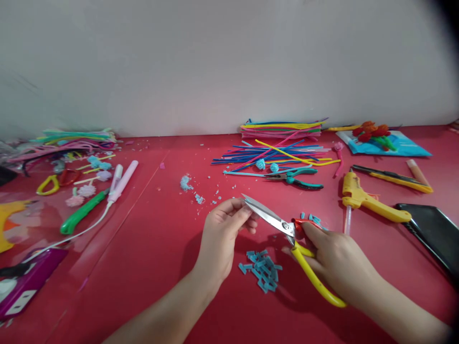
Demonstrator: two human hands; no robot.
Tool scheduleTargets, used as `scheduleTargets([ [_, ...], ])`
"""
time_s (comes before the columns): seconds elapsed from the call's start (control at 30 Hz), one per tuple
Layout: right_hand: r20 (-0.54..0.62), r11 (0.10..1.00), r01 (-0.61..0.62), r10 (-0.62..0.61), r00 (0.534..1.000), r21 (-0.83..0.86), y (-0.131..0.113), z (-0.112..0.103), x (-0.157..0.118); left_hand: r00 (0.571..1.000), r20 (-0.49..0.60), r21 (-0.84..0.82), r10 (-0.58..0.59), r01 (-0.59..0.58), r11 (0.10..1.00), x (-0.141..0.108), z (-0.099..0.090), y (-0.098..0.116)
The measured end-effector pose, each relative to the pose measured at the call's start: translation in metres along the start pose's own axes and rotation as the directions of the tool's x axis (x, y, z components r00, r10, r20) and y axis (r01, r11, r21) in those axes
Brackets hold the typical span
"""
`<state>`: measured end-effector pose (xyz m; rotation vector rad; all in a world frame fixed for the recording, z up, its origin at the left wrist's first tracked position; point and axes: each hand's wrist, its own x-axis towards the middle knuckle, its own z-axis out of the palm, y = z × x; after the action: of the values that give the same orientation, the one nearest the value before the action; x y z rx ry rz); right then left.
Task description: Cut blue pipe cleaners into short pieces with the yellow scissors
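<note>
My right hand (332,253) is closed round the red and yellow handles of a pair of scissors (274,220), whose blades point up and left. The blade tips meet the fingers of my left hand (229,220), which are pinched together; whatever they hold is too small to make out. Below the scissors lies a heap of short light-blue pieces (263,270) on the red table (150,277). A few more small blue pieces (311,219) lie behind my right hand. Blue fluffy scraps (185,183) are scattered beyond my left hand.
Pliers (294,178) and coloured pipe cleaners (272,155) lie at the back. To the right are a yellow glue gun (373,200), a cutter (394,177) and a black tray-like object (433,234). At left are a green-handled tool (82,212), a pink corded tool (122,181) and a purple power strip (32,282).
</note>
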<state>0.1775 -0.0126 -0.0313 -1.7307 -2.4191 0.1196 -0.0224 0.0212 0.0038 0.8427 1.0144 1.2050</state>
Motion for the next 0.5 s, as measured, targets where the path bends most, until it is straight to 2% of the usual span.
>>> scheduleTargets([
  [0.23,-0.033,1.0,0.005,-0.006,0.999,-0.015,-0.001,-0.0007,0.0007,1.0,-0.011,0.01,0.007,-0.007,1.0,-0.0006,-0.0003,-0.0003],
  [0.5,-0.008,1.0,-0.02,0.02,1.0,-0.019,0.0004,-0.0014,0.0008,0.999,0.006,0.03,0.04,-0.04,0.999,-0.0002,-0.0007,-0.0009],
])
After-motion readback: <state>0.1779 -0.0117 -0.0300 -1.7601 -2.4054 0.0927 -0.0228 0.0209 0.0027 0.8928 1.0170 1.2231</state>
